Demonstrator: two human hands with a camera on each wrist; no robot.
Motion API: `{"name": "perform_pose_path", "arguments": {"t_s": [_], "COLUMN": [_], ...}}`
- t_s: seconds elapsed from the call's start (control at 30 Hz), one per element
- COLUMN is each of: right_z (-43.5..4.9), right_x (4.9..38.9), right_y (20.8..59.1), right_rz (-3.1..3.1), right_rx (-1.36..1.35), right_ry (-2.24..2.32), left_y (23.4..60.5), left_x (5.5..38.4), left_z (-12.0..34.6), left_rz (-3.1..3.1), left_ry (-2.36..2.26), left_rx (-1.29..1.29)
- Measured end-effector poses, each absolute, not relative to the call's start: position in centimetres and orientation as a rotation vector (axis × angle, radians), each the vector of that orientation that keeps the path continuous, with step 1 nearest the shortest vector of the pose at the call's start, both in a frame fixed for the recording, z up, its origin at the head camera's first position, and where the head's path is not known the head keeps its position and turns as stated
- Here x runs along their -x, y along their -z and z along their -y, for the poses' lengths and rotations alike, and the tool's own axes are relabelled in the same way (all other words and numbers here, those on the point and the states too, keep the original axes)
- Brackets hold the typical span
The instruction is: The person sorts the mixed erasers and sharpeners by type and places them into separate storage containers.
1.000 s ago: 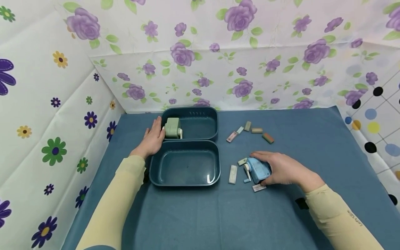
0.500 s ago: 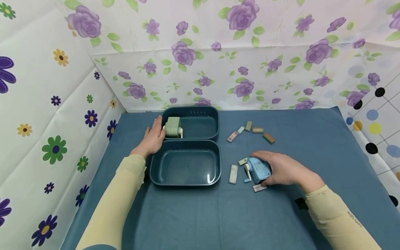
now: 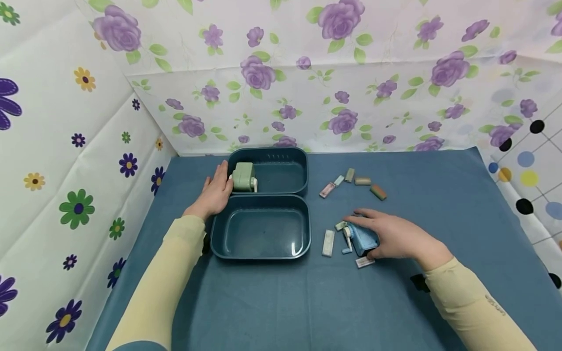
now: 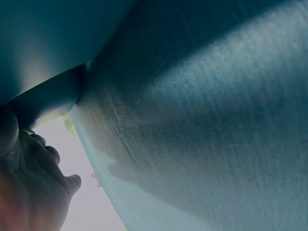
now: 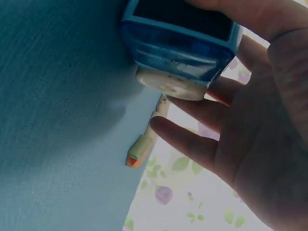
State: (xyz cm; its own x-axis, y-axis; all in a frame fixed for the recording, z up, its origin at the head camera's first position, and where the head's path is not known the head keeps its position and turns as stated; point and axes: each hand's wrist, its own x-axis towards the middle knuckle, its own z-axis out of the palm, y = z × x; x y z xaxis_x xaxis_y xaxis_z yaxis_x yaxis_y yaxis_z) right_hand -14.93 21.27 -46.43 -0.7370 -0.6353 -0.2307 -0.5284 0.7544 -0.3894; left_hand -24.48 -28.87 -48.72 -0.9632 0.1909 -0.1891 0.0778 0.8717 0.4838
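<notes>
Against the left end of the rear dark teal tray (image 3: 281, 192) rests my left hand (image 3: 213, 194), its fingers nearly straight. Inside that tray, at the left, lies a green crank pencil sharpener (image 3: 243, 176). My right hand (image 3: 397, 236) holds a blue crank pencil sharpener (image 3: 364, 240) between thumb and fingers, low over the cloth. From the right wrist, the sharpener's (image 5: 178, 50) dark translucent part and pale round base show beside the spread fingers. Small erasers lie close by: a whitish one (image 3: 328, 243), a green one (image 3: 340, 225) and a white one (image 3: 365, 262).
In front of the rear tray stands a second dark teal tray (image 3: 261, 256). Several more erasers, among them a pink one (image 3: 327, 189), a tan one (image 3: 362, 181) and an orange-green one (image 3: 378, 192), lie farther back on the blue cloth (image 3: 272, 307). Flowered sheets hang behind and left.
My right hand's fingers have shifted slightly left over the blue pencil sharpener and cover more of it. My left hand stays against the tray.
</notes>
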Motion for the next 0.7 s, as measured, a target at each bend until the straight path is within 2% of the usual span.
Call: {"name": "perform_pose_path", "arguments": {"t_s": [0.17,0.7], "right_z": [-20.97,-21.17], "right_x": [14.66,14.56], "right_y": [46.21,46.11], "right_rz": [-2.628,-2.634], "right_rx": [1.012,1.037], "right_ry": [0.391,0.383], "left_y": [48.66,48.48], "left_x": [24.37,24.41], "left_z": [28.97,28.61], "left_rz": [-2.813,-2.813], "left_ry": [-0.705,-0.703], "left_rx": [-0.193,-0.203]}}
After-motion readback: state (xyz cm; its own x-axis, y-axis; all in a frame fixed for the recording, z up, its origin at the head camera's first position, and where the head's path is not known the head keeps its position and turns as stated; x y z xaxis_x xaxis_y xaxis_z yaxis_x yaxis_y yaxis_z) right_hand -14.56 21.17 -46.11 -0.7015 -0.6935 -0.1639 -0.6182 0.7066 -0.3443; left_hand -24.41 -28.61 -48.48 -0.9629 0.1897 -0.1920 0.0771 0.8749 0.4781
